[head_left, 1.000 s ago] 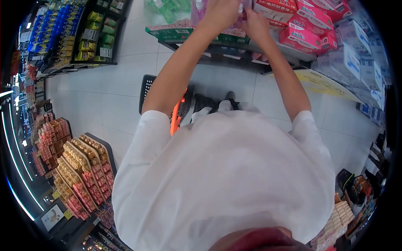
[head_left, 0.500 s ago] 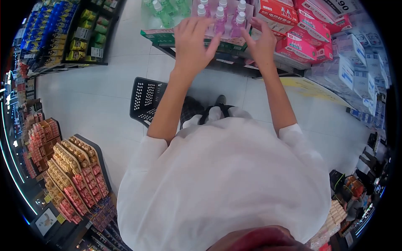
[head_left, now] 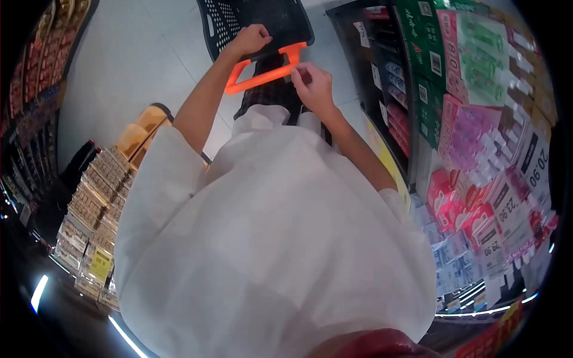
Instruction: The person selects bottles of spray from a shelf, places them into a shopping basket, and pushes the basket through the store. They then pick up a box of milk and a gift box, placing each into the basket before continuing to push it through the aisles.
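A black perforated shopping basket (head_left: 280, 21) is at the top of the view, its orange handle (head_left: 262, 79) swung toward me. My left hand (head_left: 252, 39) is over the basket's near rim with its fingers curled in, and nothing shows in it. At the right-hand end of the handle is my right hand (head_left: 314, 88), its thumb and fingers bent together against the orange bar. The far sides of the fingers on both hands are partly hidden.
To the right stands a shelf with green cartons (head_left: 427, 59), trays of green bottles (head_left: 482, 51) and pink bottles (head_left: 468, 134), pink boxes (head_left: 444, 194) and price signs. Packaged goods (head_left: 98, 197) are stacked at left. Pale floor tiles (head_left: 137, 71) surround the basket.
Both hands have left the bottle display and come down to the basket. My view has turned left, so the display is now on the right and the basket at the top.
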A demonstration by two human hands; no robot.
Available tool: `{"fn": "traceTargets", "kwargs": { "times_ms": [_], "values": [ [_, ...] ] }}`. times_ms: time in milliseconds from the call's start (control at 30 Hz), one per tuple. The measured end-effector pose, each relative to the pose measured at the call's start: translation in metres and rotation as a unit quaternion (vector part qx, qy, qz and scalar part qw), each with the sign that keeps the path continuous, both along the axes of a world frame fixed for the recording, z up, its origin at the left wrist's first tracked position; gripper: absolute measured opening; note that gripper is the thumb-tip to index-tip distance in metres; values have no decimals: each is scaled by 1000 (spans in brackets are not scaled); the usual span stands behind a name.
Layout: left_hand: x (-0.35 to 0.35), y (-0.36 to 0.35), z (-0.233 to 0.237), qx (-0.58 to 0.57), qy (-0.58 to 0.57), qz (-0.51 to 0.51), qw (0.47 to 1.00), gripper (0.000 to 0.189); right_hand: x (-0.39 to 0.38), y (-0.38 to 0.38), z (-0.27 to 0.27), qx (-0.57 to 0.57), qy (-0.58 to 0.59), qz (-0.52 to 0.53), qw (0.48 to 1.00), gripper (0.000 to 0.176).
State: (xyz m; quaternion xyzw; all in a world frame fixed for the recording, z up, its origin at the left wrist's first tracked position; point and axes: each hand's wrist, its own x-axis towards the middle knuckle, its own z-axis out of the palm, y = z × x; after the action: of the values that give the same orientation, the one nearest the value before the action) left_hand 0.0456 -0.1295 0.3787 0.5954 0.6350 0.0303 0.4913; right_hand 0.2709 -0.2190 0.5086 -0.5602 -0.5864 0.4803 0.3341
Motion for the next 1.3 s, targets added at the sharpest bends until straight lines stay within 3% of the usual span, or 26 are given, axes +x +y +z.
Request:
{"fn": "traceTargets", "kwargs": {
  "times_ms": [33,100,167,200,233,300,333,367,400,433,467,533,667,767,867,967,1000,1033,1067,1100,1133,1167,1200,1267,1300],
  "values": [
    [-13,6,-42,-12,-8,19,1000,24,-15,16,-23,-36,0,28,999,8],
    [-29,22,-85,-165,-70,134,975,19,-41,50,-73,-92,-1,71,993,10],
    [-35,54,-92,-266,-110,220,932,21,-65,79,-128,-191,-6,57,980,12],
    [-36,70,-114,-305,-157,287,895,23,-80,103,-144,-324,68,5,944,10],
    [-42,91,-143,-334,-201,351,851,27,-94,127,-170,-373,56,2,926,10],
    [-43,120,-228,-252,-228,384,859,32,-121,161,-250,-431,64,-76,897,15],
    [-42,138,-266,-205,-191,382,880,33,-132,179,-289,-481,78,-128,864,26],
    [-41,144,-342,-118,-105,332,930,35,-142,194,-332,-487,74,-160,855,29],
    [-40,163,-374,-68,-31,274,959,40,-147,208,-379,-496,63,-194,844,32],
    [-33,174,-407,-51,-11,289,956,44,-152,217,-426,-508,52,-229,829,36],
    [-26,190,-474,63,108,182,975,46,-153,221,-518,-489,11,-236,839,40],
    [-27,204,-513,-13,-10,165,986,49,-154,238,-588,-468,-64,-235,849,48],
    [-19,226,-561,85,44,72,993,49,-175,276,-649,-423,-152,-267,852,57],
    [-23,233,-595,147,30,11,989,46,-164,291,-666,-397,-183,-161,885,75],
    [-37,230,-568,159,49,-62,984,41,-142,298,-685,-332,-260,-70,904,72],
    [-52,220,-532,73,-34,-13,997,39,-142,306,-647,-221,-225,43,948,53],
    [-56,214,-513,102,-58,70,991,35,-149,307,-617,-221,-212,56,950,45],
    [-61,212,-486,77,-90,124,985,33,-148,302,-620,-221,-236,52,945,43],
    [-72,210,-452,156,-108,91,978,28,-150,297,-607,-221,-224,64,947,42],
    [-75,202,-432,136,-154,141,969,25,-153,297,-580,-216,-212,73,950,41],
    [-75,195,-405,107,-60,170,978,32,-156,294,-534,-176,-185,90,963,35],
    [-79,194,-360,90,-129,189,969,31,-154,289,-511,-161,-121,124,972,26],
    [-79,189,-321,142,-114,199,963,31,-152,293,-446,-68,-85,162,981,20],
    [-73,179,-201,184,-69,183,963,29,-147,280,-333,-13,-35,157,987,20],
    [-66,174,-143,186,-104,187,959,28,-136,268,-280,-20,-31,156,987,20]
  ]
}}
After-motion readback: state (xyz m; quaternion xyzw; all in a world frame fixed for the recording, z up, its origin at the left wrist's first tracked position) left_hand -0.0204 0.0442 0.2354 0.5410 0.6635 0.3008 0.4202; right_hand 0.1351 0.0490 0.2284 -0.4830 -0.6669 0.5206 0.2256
